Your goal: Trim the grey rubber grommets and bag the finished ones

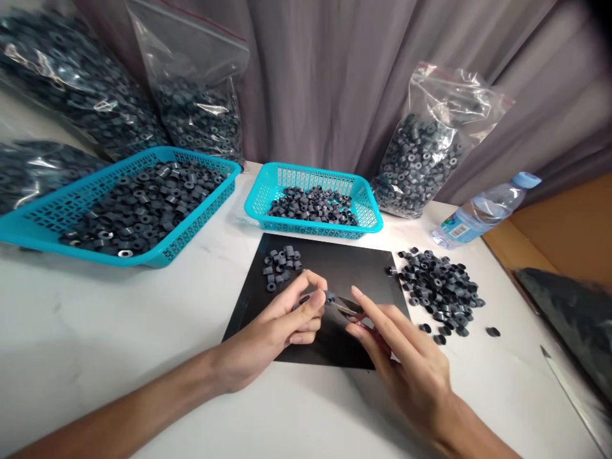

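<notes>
My left hand [287, 322] pinches a small dark grey plastic ring [329, 297] between thumb and forefinger, above the black mat [325, 344]. In my right hand [406, 350] are small scissors [348, 308] with pointed metal blades; most of the handle is hidden by the fingers. The blade tips meet the ring, or come very near it; I cannot tell if they touch. Several loose grey ring pieces [282, 264] lie on the mat's far left part. A larger heap of dark rings [440, 287] sits on the table to the mat's right.
Behind the mat stands a turquoise basket [315, 228] of rings, with a bigger, fuller turquoise basket [203, 223] at left. Clear bags of rings [201, 115] lean against the curtain [310, 76], another bag [421, 159] stands at right. Beside it is a tilted-looking water bottle [482, 213].
</notes>
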{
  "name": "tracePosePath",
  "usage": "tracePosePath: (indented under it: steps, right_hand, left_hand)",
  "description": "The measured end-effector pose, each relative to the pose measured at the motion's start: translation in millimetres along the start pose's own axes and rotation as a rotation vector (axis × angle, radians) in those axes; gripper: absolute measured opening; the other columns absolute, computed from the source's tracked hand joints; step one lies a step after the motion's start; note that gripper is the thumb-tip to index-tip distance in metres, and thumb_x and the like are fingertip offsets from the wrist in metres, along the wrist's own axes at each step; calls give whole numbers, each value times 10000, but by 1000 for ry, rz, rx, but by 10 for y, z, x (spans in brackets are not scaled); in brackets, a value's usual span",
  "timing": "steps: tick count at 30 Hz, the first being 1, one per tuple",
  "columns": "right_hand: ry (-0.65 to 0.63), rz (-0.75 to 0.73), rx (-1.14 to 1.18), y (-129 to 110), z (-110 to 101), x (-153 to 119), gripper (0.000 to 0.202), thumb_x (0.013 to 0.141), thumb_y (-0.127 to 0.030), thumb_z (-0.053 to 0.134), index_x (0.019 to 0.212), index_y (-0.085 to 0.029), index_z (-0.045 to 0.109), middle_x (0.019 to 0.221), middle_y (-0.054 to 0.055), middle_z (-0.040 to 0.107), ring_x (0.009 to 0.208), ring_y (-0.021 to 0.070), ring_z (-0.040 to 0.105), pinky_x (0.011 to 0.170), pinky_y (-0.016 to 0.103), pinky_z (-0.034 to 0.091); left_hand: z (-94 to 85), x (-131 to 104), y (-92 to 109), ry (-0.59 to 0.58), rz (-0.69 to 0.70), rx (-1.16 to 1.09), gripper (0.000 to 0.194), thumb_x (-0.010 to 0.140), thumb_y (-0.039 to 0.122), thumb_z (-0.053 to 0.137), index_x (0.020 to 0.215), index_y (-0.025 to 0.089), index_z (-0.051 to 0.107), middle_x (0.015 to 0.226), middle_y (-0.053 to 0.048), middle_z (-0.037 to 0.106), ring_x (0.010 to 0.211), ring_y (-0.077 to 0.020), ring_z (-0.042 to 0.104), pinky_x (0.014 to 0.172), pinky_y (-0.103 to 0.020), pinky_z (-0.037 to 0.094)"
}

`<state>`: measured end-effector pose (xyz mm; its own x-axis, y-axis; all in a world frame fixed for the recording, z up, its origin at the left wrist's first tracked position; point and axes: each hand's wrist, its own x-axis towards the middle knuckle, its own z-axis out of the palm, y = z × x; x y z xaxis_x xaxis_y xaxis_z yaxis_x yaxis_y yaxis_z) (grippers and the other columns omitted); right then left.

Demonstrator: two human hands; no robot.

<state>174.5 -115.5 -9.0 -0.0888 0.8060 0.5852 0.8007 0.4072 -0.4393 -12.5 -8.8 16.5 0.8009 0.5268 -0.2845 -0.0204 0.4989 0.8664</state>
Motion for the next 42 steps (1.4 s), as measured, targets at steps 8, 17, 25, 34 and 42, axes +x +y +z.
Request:
tracePosePath:
  steps: [8, 17, 25, 34, 42]
  right_hand:
    - [-35, -65, -49, 33, -25, 12, 654, 963, -64, 547, 1559, -180, 303, 1007, 113, 682, 830, 163, 656, 665, 253, 538]
    - [44, -149, -194, 53, -19, 22, 698, 936, -62, 591, 1561, -193, 309, 996, 113, 710, 730, 167, 650, 625, 270, 509]
    - [18, -187, -249, 50, -31, 27, 701, 945, -59, 571, 1571, -137, 266, 985, 122, 712, 672, 162, 598, 616, 295, 473]
    - [59, -219, -237, 45, -14, 8, 636, 937, -45, 590, 1527, -82, 354, 997, 133, 703, 730, 153, 575, 642, 282, 442]
    - [74, -233, -204, 7, -11, -31, 593, 919, -26, 604, 1481, -20, 415, 1044, 167, 682, 764, 160, 559, 652, 288, 437]
  left_hand:
    - [8, 5, -21, -46, -30, -42, 265, 943, 509, 552, 981, 276, 433, 725, 67, 209, 616, -119, 154, 568, -242, 183]
    - [22, -11, -22, -83, -63, -199, 197, 974, 412, 555, 978, 249, 444, 741, 64, 248, 626, -95, 183, 587, -217, 203]
    - [9, 0, -35, -82, -77, -238, 161, 986, 373, 548, 988, 243, 454, 733, 62, 250, 627, -90, 203, 587, -211, 211]
    - [2, -14, -74, -104, -117, -372, 116, 974, 311, 577, 990, 232, 493, 757, 49, 283, 639, -81, 272, 595, -197, 228]
    - [-6, -27, -88, -176, -140, -467, 83, 978, 294, 571, 991, 229, 521, 742, 48, 298, 632, -78, 273, 582, -183, 235]
